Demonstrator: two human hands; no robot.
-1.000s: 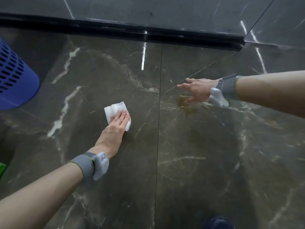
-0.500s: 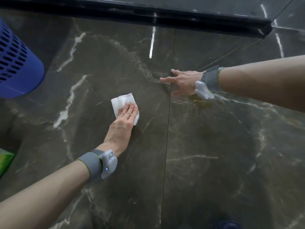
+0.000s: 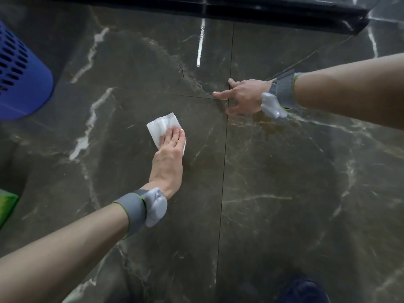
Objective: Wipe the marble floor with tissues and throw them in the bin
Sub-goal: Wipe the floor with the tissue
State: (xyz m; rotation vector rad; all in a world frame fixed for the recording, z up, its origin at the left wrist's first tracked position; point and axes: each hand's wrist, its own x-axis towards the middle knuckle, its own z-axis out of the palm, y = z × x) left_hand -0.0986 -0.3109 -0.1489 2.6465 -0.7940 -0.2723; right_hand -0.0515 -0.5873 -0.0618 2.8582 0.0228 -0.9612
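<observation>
Overhead, head view only: dark marble floor (image 3: pixel 284 193) with pale veins, tile seams crossing near the upper middle. Left hand (image 3: pixel 169 154) lies flat, palm down, fingers together, pressing a white folded tissue (image 3: pixel 160 125) against the floor; the tissue's far half sticks out beyond the fingertips, its near edge hidden under the hand. The hand grips nothing, it only presses. A thin ring shows on one finger. Grey wristband with a pale pod (image 3: pixel 144 207) on the left wrist.

Right hand (image 3: pixel 242 96) is spread, fingers splayed and touching the floor at the seam junction, holding nothing; a matching band and pod (image 3: pixel 277 95) sit on that wrist. Just near-side of this hand, a brownish smear (image 3: pixel 270 125) on the tile, well apart from the tissue.

Blue perforated bin (image 3: pixel 21 84) stands at the left edge, away from the tissue. Green object (image 3: pixel 6 204) at far left, cut off, unidentifiable. Black raised ledge (image 3: pixel 262 9) runs along the top. Dark shoe tip (image 3: pixel 303 289) at the bottom.
</observation>
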